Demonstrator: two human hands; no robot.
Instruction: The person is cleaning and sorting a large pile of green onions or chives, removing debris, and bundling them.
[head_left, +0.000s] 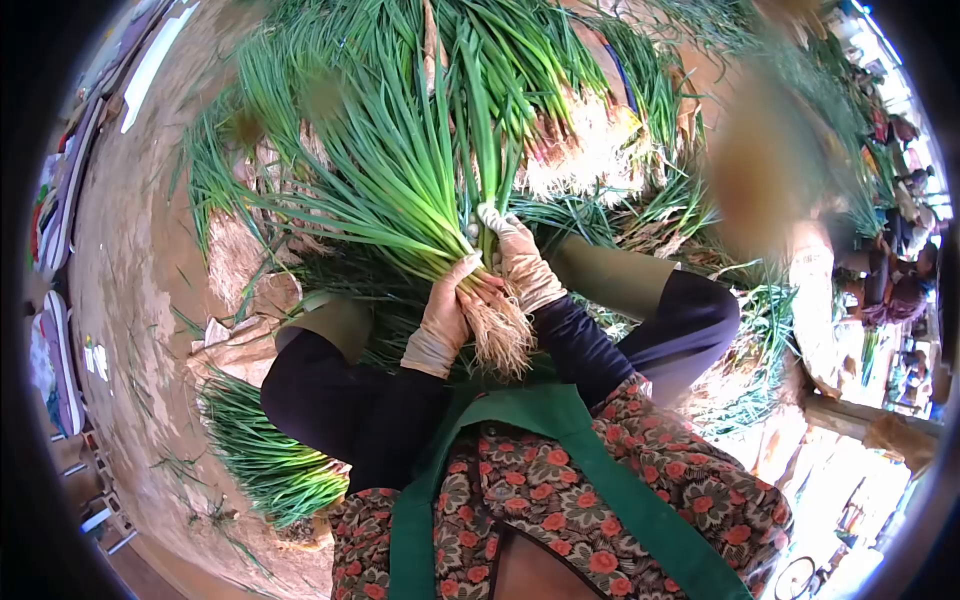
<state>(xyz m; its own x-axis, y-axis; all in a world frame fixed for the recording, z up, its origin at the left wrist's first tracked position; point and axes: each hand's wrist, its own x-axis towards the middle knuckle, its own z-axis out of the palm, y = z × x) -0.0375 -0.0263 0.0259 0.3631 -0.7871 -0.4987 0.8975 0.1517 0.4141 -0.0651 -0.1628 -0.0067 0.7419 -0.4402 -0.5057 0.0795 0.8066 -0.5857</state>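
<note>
The left hand [446,310] holds 1 large bunch of green onions [425,215] just above its roots [500,325], with the thumb laid across the pale stalks; the other fingers are behind the bunch, so I cannot tell how they sit. The right hand [518,258] is just beside it, its fingers bent and close together around a few thick stalks [488,185]. Both wrists have pale coverings.

The bunch is in front of the green apron [530,408], between the 2 bent knees, its roots toward the body and its leaves fanning away. More onions [590,130] lie beyond the hands, and another pile [275,445] lies on the ground [125,340] by the left knee [310,385].
</note>
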